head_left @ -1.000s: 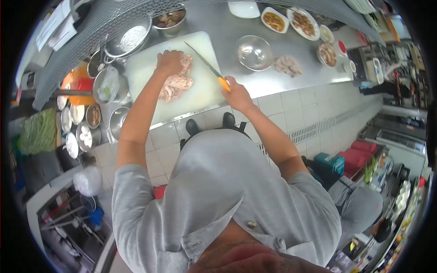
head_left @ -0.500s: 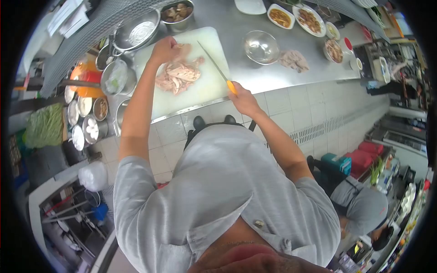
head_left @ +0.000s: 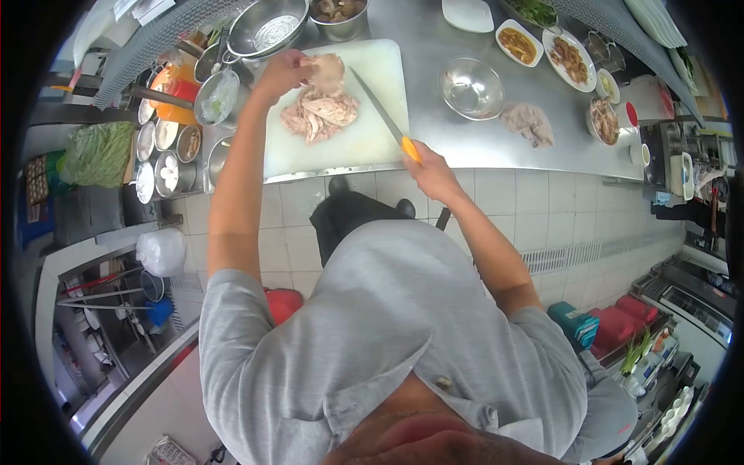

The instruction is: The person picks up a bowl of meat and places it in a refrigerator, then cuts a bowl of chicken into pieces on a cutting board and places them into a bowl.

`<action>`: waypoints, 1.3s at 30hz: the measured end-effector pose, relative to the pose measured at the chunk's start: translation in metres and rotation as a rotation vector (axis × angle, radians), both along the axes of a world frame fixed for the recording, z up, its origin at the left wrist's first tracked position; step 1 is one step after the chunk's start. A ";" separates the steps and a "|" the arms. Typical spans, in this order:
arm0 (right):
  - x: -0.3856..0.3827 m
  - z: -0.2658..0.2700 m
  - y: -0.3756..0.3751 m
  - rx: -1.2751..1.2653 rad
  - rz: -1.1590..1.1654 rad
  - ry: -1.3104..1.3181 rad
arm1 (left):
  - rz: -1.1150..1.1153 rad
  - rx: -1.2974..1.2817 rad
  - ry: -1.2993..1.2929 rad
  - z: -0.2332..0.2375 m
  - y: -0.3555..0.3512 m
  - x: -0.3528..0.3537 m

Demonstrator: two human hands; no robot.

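Note:
My left hand is closed on the edge of a flat, pale piece of meat at the upper left of the white cutting board. Just below it lies a pile of sliced pale meat, perhaps chicken. A knife with a yellow handle is gripped in my right hand, which is beyond the board's right front corner. The blade slants over the right part of the board, its tip toward the meat but apart from it.
Right of the board stand a steel bowl and a crumpled cloth. Plates of food line the back right. A colander and a pot sit behind the board. Another person is at lower right.
My view has shifted, so the table appears further right. My left hand holds the flat piece of meat more clearly above the pile. The knife stays in my right hand.

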State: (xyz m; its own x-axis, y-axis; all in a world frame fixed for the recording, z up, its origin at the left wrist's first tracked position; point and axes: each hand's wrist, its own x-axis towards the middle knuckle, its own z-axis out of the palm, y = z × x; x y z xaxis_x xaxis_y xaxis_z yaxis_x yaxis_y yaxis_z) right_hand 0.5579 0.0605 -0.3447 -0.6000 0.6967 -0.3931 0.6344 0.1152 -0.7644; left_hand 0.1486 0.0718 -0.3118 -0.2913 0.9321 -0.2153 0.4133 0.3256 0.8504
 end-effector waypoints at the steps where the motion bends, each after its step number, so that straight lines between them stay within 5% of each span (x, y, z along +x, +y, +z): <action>1: 0.000 0.007 0.002 -0.045 -0.038 -0.020 | -0.020 -0.023 -0.033 0.000 0.003 0.005; 7: 0.008 0.006 0.009 -0.168 -0.185 0.027 | -0.196 -0.133 -0.276 -0.031 0.029 0.051; 10: 0.011 -0.013 0.018 -0.156 -0.178 0.025 | -0.256 -0.084 0.138 -0.066 0.048 0.072; 11: 0.010 -0.014 0.021 -0.154 -0.164 -0.001 | -0.281 -0.044 0.515 -0.068 0.050 0.081; 14: 0.004 0.009 0.022 -0.180 -0.137 -0.040 | -0.047 0.245 0.698 -0.080 0.043 0.086; 17: 0.000 0.015 0.022 -0.177 -0.113 -0.050 | -0.225 0.083 0.549 -0.052 0.032 0.100; 20: 0.000 0.015 0.026 -0.138 -0.100 -0.056 | -0.399 -0.015 0.709 -0.052 0.016 0.118; 24: 0.005 0.005 0.033 -0.089 -0.065 -0.061 | -0.356 -0.157 0.622 -0.060 0.026 0.099; 27: 0.004 0.004 0.032 -0.130 -0.093 -0.072 | -0.298 0.046 0.697 -0.051 0.025 0.110; 39: 0.002 -0.010 0.022 0.086 -0.039 -0.041 | -0.462 0.042 0.909 -0.052 0.039 0.120</action>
